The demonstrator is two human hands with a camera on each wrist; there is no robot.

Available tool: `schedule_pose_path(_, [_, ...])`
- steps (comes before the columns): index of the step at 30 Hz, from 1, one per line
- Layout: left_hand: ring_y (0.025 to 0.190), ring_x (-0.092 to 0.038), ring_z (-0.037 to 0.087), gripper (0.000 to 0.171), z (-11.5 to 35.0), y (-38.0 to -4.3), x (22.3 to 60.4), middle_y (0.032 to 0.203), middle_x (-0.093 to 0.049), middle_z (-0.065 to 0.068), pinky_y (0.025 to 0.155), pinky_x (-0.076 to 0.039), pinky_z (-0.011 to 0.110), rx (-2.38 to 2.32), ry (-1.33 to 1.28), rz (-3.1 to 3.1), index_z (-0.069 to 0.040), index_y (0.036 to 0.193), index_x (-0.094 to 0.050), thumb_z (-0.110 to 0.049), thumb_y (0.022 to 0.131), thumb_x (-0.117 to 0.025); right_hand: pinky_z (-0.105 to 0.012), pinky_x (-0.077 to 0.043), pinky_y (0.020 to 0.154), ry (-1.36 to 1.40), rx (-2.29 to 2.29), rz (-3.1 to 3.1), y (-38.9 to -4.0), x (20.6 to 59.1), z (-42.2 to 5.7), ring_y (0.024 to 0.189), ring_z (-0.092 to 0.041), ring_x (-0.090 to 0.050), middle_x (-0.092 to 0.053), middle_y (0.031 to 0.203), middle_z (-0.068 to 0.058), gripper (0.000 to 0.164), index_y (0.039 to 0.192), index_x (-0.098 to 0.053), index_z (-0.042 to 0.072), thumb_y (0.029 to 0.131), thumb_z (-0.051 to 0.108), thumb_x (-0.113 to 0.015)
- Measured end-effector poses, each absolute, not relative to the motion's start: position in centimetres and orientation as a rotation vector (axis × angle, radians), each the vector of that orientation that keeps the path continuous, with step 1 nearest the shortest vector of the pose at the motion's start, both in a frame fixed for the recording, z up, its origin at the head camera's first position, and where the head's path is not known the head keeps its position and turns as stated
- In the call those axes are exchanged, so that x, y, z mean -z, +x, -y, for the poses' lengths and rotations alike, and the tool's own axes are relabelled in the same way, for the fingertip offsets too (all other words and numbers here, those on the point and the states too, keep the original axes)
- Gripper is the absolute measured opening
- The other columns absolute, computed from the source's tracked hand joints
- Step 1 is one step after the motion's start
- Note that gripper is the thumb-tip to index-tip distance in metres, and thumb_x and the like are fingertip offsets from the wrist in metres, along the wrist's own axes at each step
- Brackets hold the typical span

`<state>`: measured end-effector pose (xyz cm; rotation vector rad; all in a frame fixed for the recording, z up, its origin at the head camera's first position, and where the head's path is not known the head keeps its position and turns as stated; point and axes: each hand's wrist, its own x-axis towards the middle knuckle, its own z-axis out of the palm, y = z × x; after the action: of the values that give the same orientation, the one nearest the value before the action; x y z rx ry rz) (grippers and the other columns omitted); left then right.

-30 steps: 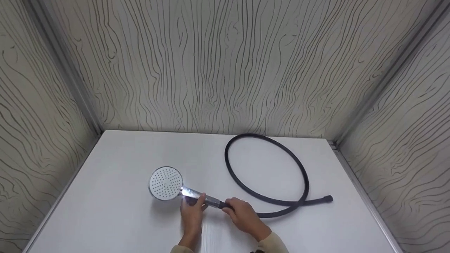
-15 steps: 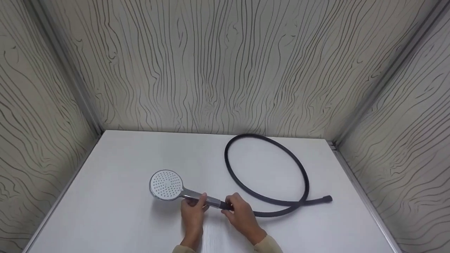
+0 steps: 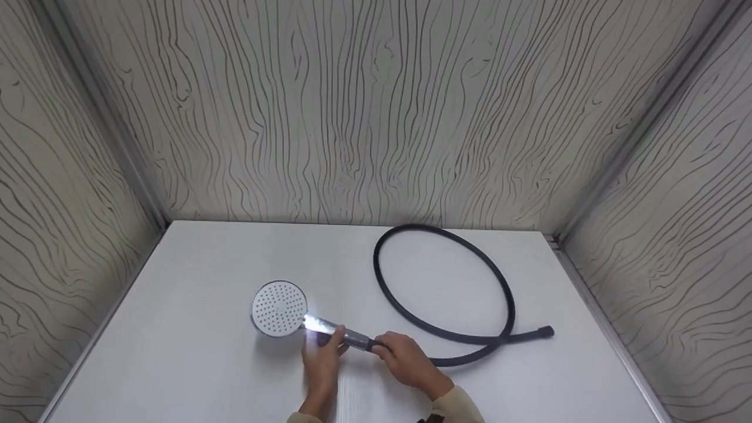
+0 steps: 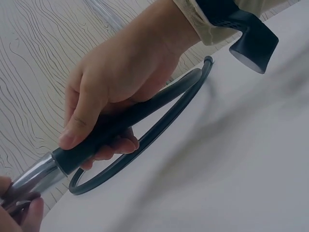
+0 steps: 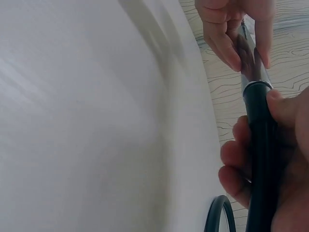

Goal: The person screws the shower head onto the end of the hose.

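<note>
A chrome shower head [image 3: 279,308] with a round white, dotted face is held over the table, face up. My left hand [image 3: 321,361] grips its shiny handle [image 3: 356,338], thumb on top. Close by, my right hand [image 3: 406,359] holds the end of a black shower hose [image 3: 443,333], fingers wrapped round its end sleeve. In the left wrist view the black sleeve [image 4: 72,158] meets the end of the chrome handle [image 4: 41,176], in line with it. The right wrist view has the right thumb [image 5: 280,104] lying along the sleeve near that joint.
The hose loops across the right half of the white table [image 3: 200,282], its far end fitting [image 3: 546,332] lying toward the right edge. Wood-patterned panels [image 3: 352,117] rise at the back and both sides.
The right hand's fingers uncovered the hose's end sleeve half a second ago and now wrap over it again. The left hand and shower head have barely shifted.
</note>
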<state>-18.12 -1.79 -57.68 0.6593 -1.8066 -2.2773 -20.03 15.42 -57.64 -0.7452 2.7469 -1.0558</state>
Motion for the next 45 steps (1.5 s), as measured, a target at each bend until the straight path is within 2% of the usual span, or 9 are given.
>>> schedule_pose_path(4, [0.101,-0.068,0.029,0.055,1.83,-18.05,57.74,0.118,-0.058,0.026,0.085,-0.061,0.03,2.216,0.7,1.878,0.008,0.133,-0.037,-0.018,0.093,-0.065,-0.017,-0.047,0.065,-0.712,1.16,-2.715,-20.05,57.78,-15.43,0.074,0.001,-0.049,-0.061,0.087,0.007,0.026,0.107,-0.067,0.011,0.098,0.033,-0.057])
schedule_pose_path(8, [0.091,-0.068,0.021,0.047,1.75,-18.03,57.88,0.107,-0.06,0.021,0.079,-0.062,0.028,2.157,0.744,1.893,0.006,0.122,-0.043,-0.021,0.091,-0.068,-0.017,-0.052,0.066,-0.755,1.213,-2.802,-19.8,58.28,-15.32,0.076,0.0,-0.053,-0.062,0.092,0.003,0.03,0.109,-0.063,0.008,0.089,0.029,-0.07])
schedule_pose_path(13, [0.085,-0.067,0.017,0.045,1.63,-18.11,58.05,0.102,-0.059,0.018,0.075,-0.062,0.026,2.156,0.754,1.835,0.005,0.117,-0.045,-0.02,0.089,-0.071,-0.019,-0.056,0.071,-0.859,1.113,-2.972,-19.61,58.42,-14.92,0.08,-0.002,-0.057,-0.059,0.094,0.003,0.032,0.102,-0.057,0.01,0.079,0.016,-0.079])
schedule_pose_path(18, [0.087,-0.067,0.019,0.047,1.56,-18.15,58.09,0.104,-0.057,0.02,0.077,-0.062,0.025,2.179,0.732,1.805,0.007,0.119,-0.043,-0.018,0.09,-0.07,-0.018,-0.057,0.071,-0.941,1.073,-3.086,-19.52,58.56,-14.66,0.079,-0.001,-0.058,-0.061,0.089,0.005,0.025,0.097,-0.06,0.014,0.079,0.013,-0.078])
schedule_pose_path(26, [0.086,-0.066,0.018,0.046,1.78,-18.0,57.9,0.105,-0.058,0.021,0.076,-0.062,0.025,2.197,0.725,1.791,0.008,0.12,-0.043,-0.015,0.09,-0.069,-0.014,-0.049,0.062,-1.034,1.08,-2.976,-19.94,58.24,-15.05,0.071,0.002,-0.049,-0.06,0.081,0.007,0.008,0.096,-0.064,0.014,0.092,0.021,-0.064])
schedule_pose_path(40, [0.094,-0.067,0.021,0.046,2.17,-18.04,57.83,0.112,-0.056,0.022,0.083,-0.061,0.027,2.226,0.633,1.879,0.008,0.127,-0.04,-0.018,0.095,-0.063,-0.011,-0.04,0.056,-0.993,1.178,-2.942,-19.79,58.38,-15.12,0.065,0.003,-0.042,-0.058,0.071,0.006,0.013,0.089,-0.069,0.014,0.091,0.026,-0.065])
schedule_pose_path(45, [0.091,-0.067,0.018,0.043,2.24,-18.17,57.83,0.111,-0.057,0.022,0.082,-0.061,0.025,2.21,0.641,1.858,0.007,0.125,-0.041,-0.015,0.095,-0.062,-0.013,-0.042,0.059,-0.834,1.225,-2.819,-20.06,57.83,-15.1,0.066,0.003,-0.045,-0.059,0.074,0.008,0.015,0.093,-0.072,0.015,0.09,0.029,-0.067])
